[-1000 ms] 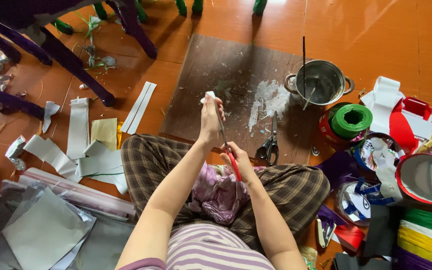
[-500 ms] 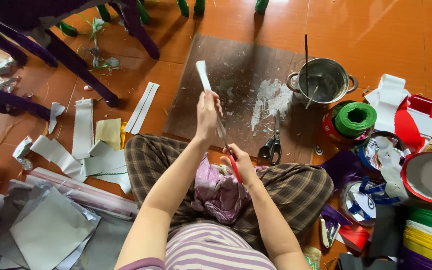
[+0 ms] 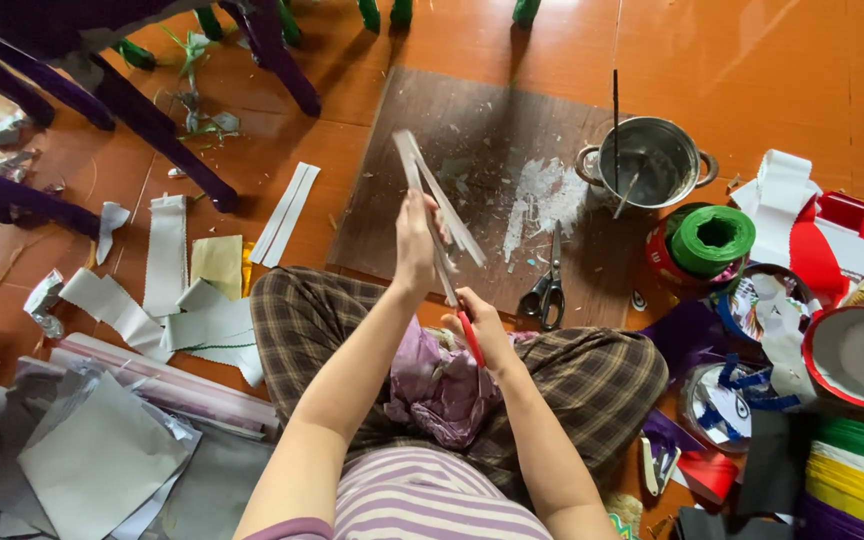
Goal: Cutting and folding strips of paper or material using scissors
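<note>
Nearest, above the lap: right hand [image 3: 487, 335] closed around red-handled scissors [image 3: 467, 335], blades running up into a pale strip [image 3: 432, 195]. Left hand [image 3: 415, 240] pinched shut on the same strip, held upright over the knees, already split into two narrow tails at the top. Better to keep the strip taut and feed straight into the blades, with the left fingers well above the cut. Crumpled pink-purple plastic [image 3: 437, 385] resting in the lap. Further out, on an orange tiled floor [image 3: 792, 80]: a dark mat [image 3: 482, 130] dusted with scraps, spare black scissors [image 3: 547, 290], a steel pot [image 3: 647, 160]. Cut pale strips [image 3: 167, 255] to the left, a green twine roll [image 3: 714, 240] to the right, purple chair legs [image 3: 152, 125] far left.
</note>
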